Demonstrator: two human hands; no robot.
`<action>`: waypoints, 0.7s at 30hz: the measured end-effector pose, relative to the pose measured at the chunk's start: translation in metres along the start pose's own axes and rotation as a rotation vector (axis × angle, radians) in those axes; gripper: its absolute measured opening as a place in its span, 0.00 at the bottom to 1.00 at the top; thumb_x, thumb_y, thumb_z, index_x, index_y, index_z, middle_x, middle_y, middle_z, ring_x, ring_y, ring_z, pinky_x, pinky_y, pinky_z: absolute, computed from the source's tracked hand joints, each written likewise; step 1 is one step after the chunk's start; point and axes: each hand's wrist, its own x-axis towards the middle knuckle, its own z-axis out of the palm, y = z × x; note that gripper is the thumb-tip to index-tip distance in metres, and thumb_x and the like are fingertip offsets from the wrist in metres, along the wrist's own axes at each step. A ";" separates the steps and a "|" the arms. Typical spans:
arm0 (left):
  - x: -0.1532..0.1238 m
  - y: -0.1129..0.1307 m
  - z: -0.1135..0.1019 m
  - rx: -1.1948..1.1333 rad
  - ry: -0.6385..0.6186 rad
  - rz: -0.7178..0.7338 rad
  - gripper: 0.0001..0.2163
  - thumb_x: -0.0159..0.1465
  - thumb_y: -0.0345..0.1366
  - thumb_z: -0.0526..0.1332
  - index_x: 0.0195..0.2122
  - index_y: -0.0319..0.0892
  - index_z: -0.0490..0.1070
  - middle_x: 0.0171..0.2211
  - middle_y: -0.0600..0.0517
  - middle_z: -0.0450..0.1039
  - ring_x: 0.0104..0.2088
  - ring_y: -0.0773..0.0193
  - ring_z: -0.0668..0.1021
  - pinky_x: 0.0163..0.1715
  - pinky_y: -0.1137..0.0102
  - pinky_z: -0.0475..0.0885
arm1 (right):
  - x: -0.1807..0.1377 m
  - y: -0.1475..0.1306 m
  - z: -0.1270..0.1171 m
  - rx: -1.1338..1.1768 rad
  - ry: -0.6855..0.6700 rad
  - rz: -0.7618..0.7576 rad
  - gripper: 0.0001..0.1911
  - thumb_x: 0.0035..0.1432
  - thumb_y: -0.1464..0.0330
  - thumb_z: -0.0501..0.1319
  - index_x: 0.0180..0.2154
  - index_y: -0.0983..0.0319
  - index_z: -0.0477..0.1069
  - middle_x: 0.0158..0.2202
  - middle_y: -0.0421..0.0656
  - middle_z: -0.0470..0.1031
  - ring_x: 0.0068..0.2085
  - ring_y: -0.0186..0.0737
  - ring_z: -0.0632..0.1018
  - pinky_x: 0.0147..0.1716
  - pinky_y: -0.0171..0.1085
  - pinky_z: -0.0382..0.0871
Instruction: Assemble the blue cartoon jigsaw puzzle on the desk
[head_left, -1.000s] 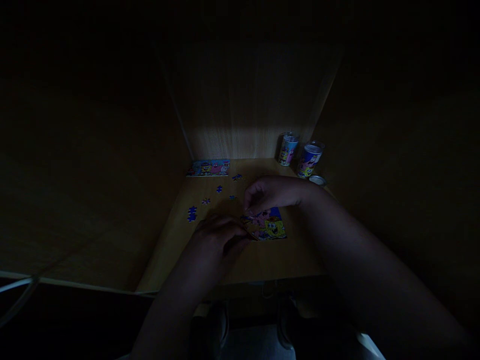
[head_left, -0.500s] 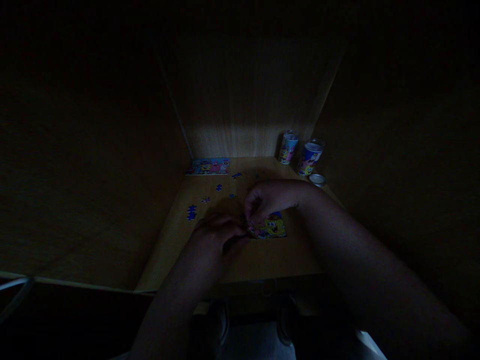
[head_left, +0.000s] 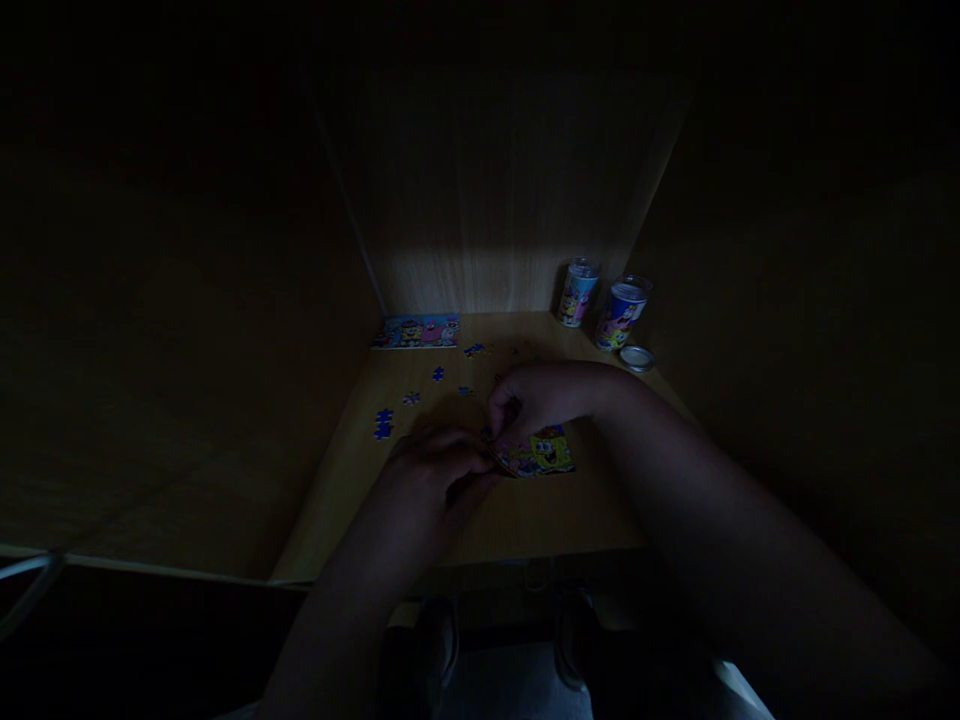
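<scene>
The scene is very dark. A partly assembled cartoon jigsaw puzzle (head_left: 541, 453) lies on the wooden desk (head_left: 525, 520). My right hand (head_left: 536, 400) hovers over its upper left part, fingers curled down and pinched onto the puzzle's edge. My left hand (head_left: 435, 465) rests at the puzzle's left edge, fingers bent and touching that corner. Whether a loose piece sits between either hand's fingers is hidden. Several blue loose pieces (head_left: 384, 425) lie scattered to the left and behind the hands.
A flat picture card (head_left: 416, 332) lies at the back left against the wooden back panel. Two printed cans (head_left: 577, 293) (head_left: 621, 313) stand at the back right, with a round lid (head_left: 637, 358) beside them. Wooden side walls enclose the desk.
My right hand came down from above the puzzle onto its upper left part and now covers more of it. My left hand stays at the left edge.
</scene>
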 end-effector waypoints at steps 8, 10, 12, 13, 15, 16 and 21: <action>0.000 0.001 -0.001 -0.009 -0.004 -0.001 0.07 0.72 0.31 0.70 0.45 0.53 0.84 0.49 0.55 0.85 0.50 0.58 0.83 0.54 0.58 0.77 | 0.002 0.001 0.002 -0.030 0.041 0.006 0.12 0.55 0.60 0.78 0.37 0.59 0.84 0.34 0.38 0.86 0.35 0.37 0.82 0.31 0.33 0.69; 0.000 0.000 -0.001 -0.004 -0.003 -0.003 0.06 0.72 0.32 0.70 0.45 0.52 0.84 0.49 0.55 0.85 0.50 0.58 0.83 0.54 0.58 0.77 | 0.001 -0.001 0.001 -0.046 0.046 0.025 0.13 0.55 0.59 0.78 0.37 0.59 0.85 0.34 0.38 0.85 0.34 0.36 0.81 0.30 0.33 0.67; 0.000 0.000 -0.001 0.000 -0.007 0.001 0.06 0.72 0.32 0.70 0.45 0.52 0.84 0.48 0.55 0.85 0.49 0.58 0.83 0.54 0.58 0.77 | -0.001 -0.004 0.001 -0.058 0.035 0.051 0.14 0.56 0.58 0.78 0.38 0.59 0.85 0.33 0.38 0.85 0.33 0.36 0.80 0.29 0.32 0.66; 0.000 -0.001 -0.001 0.001 -0.006 0.002 0.06 0.72 0.32 0.70 0.44 0.51 0.84 0.48 0.55 0.85 0.49 0.58 0.83 0.54 0.58 0.77 | -0.002 -0.005 0.000 -0.060 0.034 0.056 0.13 0.57 0.57 0.77 0.38 0.60 0.85 0.33 0.38 0.85 0.32 0.35 0.80 0.29 0.32 0.66; 0.000 0.000 0.000 0.006 0.001 0.004 0.05 0.72 0.31 0.70 0.44 0.51 0.84 0.48 0.55 0.85 0.49 0.58 0.83 0.53 0.58 0.77 | -0.004 -0.006 0.000 -0.053 0.050 0.059 0.12 0.62 0.58 0.74 0.39 0.61 0.85 0.32 0.39 0.85 0.31 0.35 0.80 0.30 0.33 0.67; 0.000 0.000 0.000 0.011 0.006 0.002 0.05 0.72 0.31 0.70 0.43 0.50 0.84 0.47 0.55 0.85 0.48 0.58 0.83 0.52 0.59 0.77 | -0.005 -0.007 0.000 -0.040 0.070 0.060 0.11 0.64 0.59 0.72 0.39 0.61 0.84 0.32 0.39 0.85 0.31 0.35 0.80 0.31 0.33 0.68; -0.001 0.002 -0.001 0.035 0.018 -0.005 0.05 0.72 0.32 0.71 0.44 0.51 0.83 0.47 0.55 0.85 0.48 0.58 0.83 0.53 0.58 0.76 | -0.007 -0.006 -0.002 0.018 0.101 0.083 0.09 0.67 0.62 0.69 0.38 0.61 0.83 0.31 0.40 0.85 0.31 0.37 0.82 0.31 0.34 0.69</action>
